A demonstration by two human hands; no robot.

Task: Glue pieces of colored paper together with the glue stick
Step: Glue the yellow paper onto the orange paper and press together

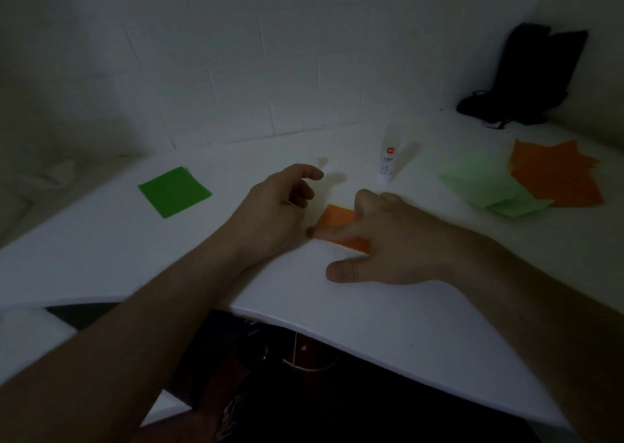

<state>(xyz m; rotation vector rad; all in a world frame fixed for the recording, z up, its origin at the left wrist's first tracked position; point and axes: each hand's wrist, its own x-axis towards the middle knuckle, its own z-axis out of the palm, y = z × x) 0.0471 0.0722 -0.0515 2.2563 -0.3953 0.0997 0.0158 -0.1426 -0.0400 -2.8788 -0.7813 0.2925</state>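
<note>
Where the white table (388, 311) meets the tiled wall (236, 71), dim light falls.

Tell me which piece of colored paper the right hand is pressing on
The small orange piece at the table's middle, under the right hand fingers. The dark green square lies alone at left; the light green and orange sheets lie untouched at right.

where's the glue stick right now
In the head view, the glue stick stands upright on the white table, beyond the right hand, left of the pale green papers.
</note>
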